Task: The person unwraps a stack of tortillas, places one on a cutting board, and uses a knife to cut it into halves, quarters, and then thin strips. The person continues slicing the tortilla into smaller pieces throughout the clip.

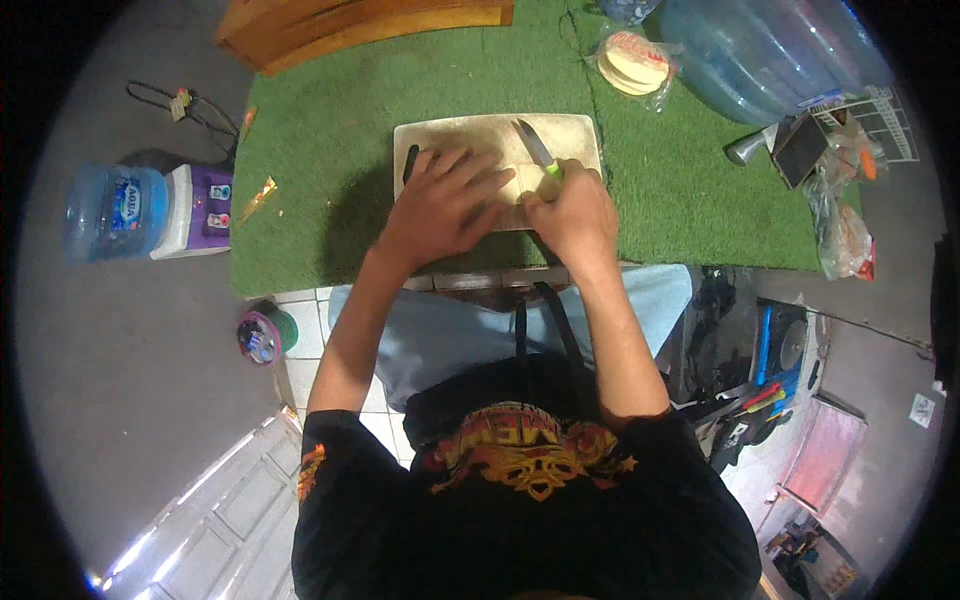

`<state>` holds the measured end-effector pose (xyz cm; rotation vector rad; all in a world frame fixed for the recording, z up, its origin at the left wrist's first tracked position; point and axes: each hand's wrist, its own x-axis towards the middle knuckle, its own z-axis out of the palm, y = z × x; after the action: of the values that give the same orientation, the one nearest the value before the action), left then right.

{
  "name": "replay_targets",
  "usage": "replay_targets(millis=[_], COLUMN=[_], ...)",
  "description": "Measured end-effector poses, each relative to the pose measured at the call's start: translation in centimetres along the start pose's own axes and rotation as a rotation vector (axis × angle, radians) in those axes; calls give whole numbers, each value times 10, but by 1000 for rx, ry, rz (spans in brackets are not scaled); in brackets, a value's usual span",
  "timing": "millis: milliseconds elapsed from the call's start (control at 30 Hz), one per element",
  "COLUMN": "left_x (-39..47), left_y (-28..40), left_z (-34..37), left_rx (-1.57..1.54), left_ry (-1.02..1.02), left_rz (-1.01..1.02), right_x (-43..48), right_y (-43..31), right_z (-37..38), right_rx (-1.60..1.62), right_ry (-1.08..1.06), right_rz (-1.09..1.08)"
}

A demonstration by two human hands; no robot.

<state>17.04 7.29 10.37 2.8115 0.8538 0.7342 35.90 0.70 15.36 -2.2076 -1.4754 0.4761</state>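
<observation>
A pale cutting board [480,129] lies on a green turf-like cover before me. My right hand [579,214] grips a kitchen knife [535,144] by its bright green handle, the blade pointing up and to the left over the board. Under and between my hands lies a flat, pale yellowish piece of food [529,180], partly hidden. My left hand [450,202] is spread palm down over the board's left part, its fingertips near the piece; whether it presses on anything is hidden. The board's dark handle slot [411,161] shows beside my left fingers.
A plastic bag of round, pale discs [634,64] lies at the upper right, near a large blue water bottle [772,52]. Wooden furniture [375,30] stands at the far edge. Clear plastic bags [840,232] are at the right edge, a gold wrapper [257,201] at the left.
</observation>
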Motion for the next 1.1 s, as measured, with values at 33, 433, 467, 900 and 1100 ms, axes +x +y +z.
replay_targets(millis=[33, 433, 467, 900, 1100], left_x=[0, 3, 4, 7, 6], left_y=[0, 1, 0, -1, -3], left_z=[0, -4, -5, -9, -8], left_rx=[15, -56, -79, -167, -159], left_ry=[-12, 41, 58, 66, 64], left_rz=[-2, -69, -89, -95, -89], right_x=[0, 11, 9, 37, 88], right_y=[0, 13, 15, 52, 77], right_z=[0, -3, -6, 1, -3], right_rx=[0, 251, 308, 577, 562], right_ry=[5, 4, -13, -1, 22], right_rz=[4, 39, 43, 21, 51])
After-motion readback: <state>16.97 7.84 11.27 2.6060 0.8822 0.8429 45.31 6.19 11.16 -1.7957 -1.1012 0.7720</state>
